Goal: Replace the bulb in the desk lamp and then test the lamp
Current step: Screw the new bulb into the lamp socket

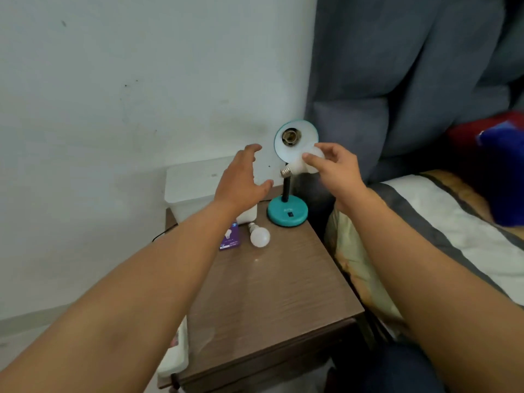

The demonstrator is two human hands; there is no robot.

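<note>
Bulb (307, 163) pinched in your right hand (337, 168) before empty lamp (295, 143) socket, desk's far-right corner; left hand (241, 180) spread.

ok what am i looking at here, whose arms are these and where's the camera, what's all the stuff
There is no machine here: these are a person's two bare arms, filmed by one camera worn on their head, looking forward and down. The right hand holds a white bulb by its round end, metal screw base pointing left. The left hand is open and empty, reaching toward the teal lamp, whose socket is empty. The lamp stands on a brown table, along with a second bulb, a purple box and a white bin. A bed is on the right.
</note>
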